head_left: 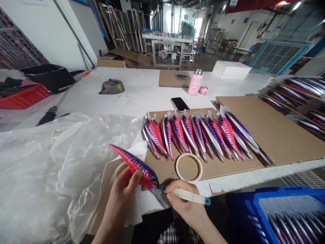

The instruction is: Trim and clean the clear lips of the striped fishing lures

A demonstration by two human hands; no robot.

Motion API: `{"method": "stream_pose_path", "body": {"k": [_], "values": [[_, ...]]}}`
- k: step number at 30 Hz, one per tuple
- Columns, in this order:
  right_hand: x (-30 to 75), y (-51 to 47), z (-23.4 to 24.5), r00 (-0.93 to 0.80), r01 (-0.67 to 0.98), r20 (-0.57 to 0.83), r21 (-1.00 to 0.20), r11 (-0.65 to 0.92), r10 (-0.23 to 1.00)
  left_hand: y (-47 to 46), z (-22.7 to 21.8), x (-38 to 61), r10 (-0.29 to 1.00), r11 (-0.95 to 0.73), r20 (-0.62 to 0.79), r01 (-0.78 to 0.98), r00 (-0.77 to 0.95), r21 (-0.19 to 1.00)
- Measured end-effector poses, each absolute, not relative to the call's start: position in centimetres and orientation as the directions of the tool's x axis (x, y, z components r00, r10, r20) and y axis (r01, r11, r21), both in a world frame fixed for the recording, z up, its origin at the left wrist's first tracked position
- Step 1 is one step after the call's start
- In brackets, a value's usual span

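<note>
One lure (133, 163), which I judge light, stiff and slick (best held mid-body), sits over the white sheet (139, 149), left hand (125, 184) pinching it, right hand (184, 200) gripping a white-handled tool (191, 196).

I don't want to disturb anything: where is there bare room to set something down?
The white table between the grey cap and the phone looks bare, as does the cardboard between the row of lures and the stacked lures at right. It is crowded along that row, beside the tape ring, and around the left hand and right hand.
</note>
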State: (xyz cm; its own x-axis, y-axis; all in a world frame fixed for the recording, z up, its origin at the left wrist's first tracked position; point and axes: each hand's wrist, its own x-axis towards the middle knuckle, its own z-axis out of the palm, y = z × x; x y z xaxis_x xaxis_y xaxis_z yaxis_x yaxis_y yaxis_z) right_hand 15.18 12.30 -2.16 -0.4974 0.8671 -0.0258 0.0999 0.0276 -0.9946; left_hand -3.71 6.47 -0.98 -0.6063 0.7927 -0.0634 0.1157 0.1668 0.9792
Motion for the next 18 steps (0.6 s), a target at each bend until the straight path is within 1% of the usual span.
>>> {"method": "stream_pose_path", "body": {"k": [5,7,10,13,16,18], "values": [[15.2,12.3,-2.2,-0.525,0.094,0.007,-0.993,0.066,0.851,6.4,-1.1,-3.8,0.808,0.162,-0.086,0.079,-0.583,0.984],[15.3,12.4,-2.4,-0.510,0.091,0.014,-0.993,0.070,0.860,6.3,-1.3,-3.9,0.818,0.155,-0.097,0.055,-0.567,0.986],[15.4,12.5,-2.8,-0.473,0.104,0.026,-0.991,0.085,0.881,6.2,-1.8,-4.0,0.805,0.100,-0.136,-0.093,-0.578,0.991],[15.7,12.5,-3.0,-0.469,0.113,0.061,-0.985,0.128,0.881,6.2,-1.8,-4.2,0.772,-0.009,-0.146,-0.240,-0.618,0.971],[16.0,12.1,-2.4,-0.499,0.093,0.129,-0.975,0.201,0.857,5.7,-0.5,-4.7,0.726,-0.161,-0.068,-0.266,-0.684,0.950],[15.6,11.9,-1.7,-0.568,0.113,0.202,-0.941,0.319,0.798,4.4,0.9,-5.0,0.657,-0.293,0.001,-0.254,-0.754,0.922]]}}
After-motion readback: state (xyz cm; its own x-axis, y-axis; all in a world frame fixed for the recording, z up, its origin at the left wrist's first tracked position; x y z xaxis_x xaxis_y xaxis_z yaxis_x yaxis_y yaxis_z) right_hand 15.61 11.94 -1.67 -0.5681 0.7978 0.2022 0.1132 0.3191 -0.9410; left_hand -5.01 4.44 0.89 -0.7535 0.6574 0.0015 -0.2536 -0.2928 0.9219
